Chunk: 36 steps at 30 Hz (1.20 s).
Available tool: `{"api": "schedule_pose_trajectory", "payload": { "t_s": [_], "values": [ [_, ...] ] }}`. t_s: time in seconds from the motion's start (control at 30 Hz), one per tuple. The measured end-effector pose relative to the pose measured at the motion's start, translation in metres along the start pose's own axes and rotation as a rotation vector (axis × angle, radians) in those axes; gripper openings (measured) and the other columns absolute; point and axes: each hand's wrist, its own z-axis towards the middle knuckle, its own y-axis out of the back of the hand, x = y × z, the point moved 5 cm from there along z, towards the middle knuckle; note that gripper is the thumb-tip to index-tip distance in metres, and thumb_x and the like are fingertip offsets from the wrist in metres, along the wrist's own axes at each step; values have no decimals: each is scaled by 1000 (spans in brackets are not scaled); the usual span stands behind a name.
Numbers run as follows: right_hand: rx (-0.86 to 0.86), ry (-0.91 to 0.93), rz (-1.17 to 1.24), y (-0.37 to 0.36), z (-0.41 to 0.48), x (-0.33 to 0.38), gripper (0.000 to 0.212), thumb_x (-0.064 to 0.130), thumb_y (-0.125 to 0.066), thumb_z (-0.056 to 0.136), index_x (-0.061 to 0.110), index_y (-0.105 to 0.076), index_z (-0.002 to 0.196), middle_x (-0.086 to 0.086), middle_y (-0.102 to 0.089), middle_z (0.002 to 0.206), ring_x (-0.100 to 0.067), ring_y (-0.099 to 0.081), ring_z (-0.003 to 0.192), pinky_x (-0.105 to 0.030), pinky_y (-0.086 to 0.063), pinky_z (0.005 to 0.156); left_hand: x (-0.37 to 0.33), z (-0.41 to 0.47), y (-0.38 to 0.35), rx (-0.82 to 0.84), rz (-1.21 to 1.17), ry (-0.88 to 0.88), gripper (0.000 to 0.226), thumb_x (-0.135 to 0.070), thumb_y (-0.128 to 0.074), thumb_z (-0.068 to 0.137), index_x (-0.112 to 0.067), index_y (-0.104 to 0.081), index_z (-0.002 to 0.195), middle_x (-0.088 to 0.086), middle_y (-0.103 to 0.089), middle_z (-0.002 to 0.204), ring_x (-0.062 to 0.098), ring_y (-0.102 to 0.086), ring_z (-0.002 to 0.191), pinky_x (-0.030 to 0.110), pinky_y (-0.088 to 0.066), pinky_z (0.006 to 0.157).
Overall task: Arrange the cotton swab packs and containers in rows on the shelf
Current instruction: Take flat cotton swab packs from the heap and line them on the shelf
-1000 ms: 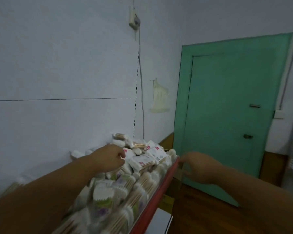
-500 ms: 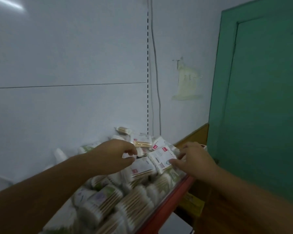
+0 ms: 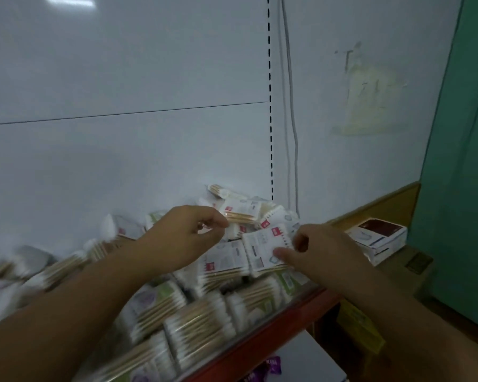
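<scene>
Sorting step, lower centre of frame: the right grip (image 3: pixel 323 255) pinches a red-labelled pack (image 3: pixel 262 248) atop the jumbled pile (image 3: pixel 193 312) on the shelf (image 3: pixel 273 334). The left grip (image 3: pixel 182 238) is curled beside another; can't tell if it holds. Next: lift clear and lay it squarely in a row.

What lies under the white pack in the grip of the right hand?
Under the white pack, in the grip of the right hand, more cotton swab packs lie piled against the shelf's red front edge. The shelf floor beneath them is covered.
</scene>
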Motion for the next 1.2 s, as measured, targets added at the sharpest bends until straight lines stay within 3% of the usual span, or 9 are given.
{"api": "schedule_pose_trajectory", "payload": {
  "t_s": [0.1, 0.23, 0.3, 0.4, 0.6, 0.73, 0.9, 1.03, 1.2],
  "values": [
    [-48, -67, 253, 5, -4, -10, 30, 53, -69, 77, 32, -48, 82, 14, -61, 79, 1, -60, 66, -17, -42, 48, -7, -15, 9, -84, -86, 43, 25, -22, -64, 89, -46, -65, 84, -23, -69, 98, -5, -62, 96, 16, -46, 86],
    [-220, 34, 785, 29, -7, 2, 20, 25, -73, 81, 29, -53, 85, 13, -71, 74, 2, -65, 61, -10, -45, 44, -19, -32, 30, -299, -433, 92, 21, -13, -72, 82, -31, -70, 92, -10, -74, 95, -1, -67, 82, 12, -50, 67],
    [-119, 183, 910, 30, -5, 35, 21, 16, -74, 81, 28, -57, 88, 15, -72, 76, -4, -67, 62, -15, -50, 50, -24, -32, 23, -176, -597, 184, 36, -29, -77, 75, -30, -65, 109, -6, -72, 106, 5, -68, 94, 17, -53, 75],
    [30, 357, 891, 14, -8, 81, 27, 16, -75, 80, 33, -60, 95, 11, -71, 84, -8, -68, 73, -24, -56, 62, -26, -40, 0, 47, -646, 331, 30, -27, -76, 79, -27, -67, 108, -2, -74, 101, 15, -71, 91, 27, -57, 72],
    [0, 188, 703, -13, -5, 58, 29, 26, -76, 77, 40, -60, 97, 17, -63, 91, 8, -58, 81, -5, -44, 65, 12, -66, 2, -525, -1210, 501, 30, -14, -72, 65, -7, -71, 95, 11, -74, 87, 23, -72, 75, 28, -56, 52],
    [132, 275, 437, -38, -10, 61, 43, 40, -82, 67, 47, -54, 99, 23, -51, 110, 8, -50, 97, -6, -38, 79, 10, -73, 1, -592, -1386, 525, 34, -15, -69, 63, -6, -69, 96, 15, -72, 92, 29, -72, 81, 33, -59, 56],
    [-2, 324, 363, -41, -7, 64, 31, 29, -79, 71, 31, -65, 98, 14, -57, 108, -4, -54, 100, -21, -43, 87, 6, -76, -3, -533, -1539, 599, 32, -14, -50, 81, -1, -61, 109, 22, -69, 100, 38, -64, 92, 42, -59, 64],
    [-197, 296, 555, -29, -11, 62, 18, 27, -77, 75, 33, -63, 84, 16, -61, 86, 2, -57, 77, -24, -48, 68, 11, -81, 1, -699, -1549, 546, 31, -6, -37, 92, -2, -57, 116, 20, -68, 107, 39, -63, 98, 47, -56, 78],
    [-432, 304, 843, 0, -12, 72, 21, 24, -74, 76, 35, -58, 84, 23, -57, 106, -2, -59, 80, -23, -51, 66, 14, -76, 3, -778, -1447, 419, 29, -12, -62, 84, -13, -58, 113, 13, -70, 106, 27, -71, 88, 35, -60, 65]
  ]
}}
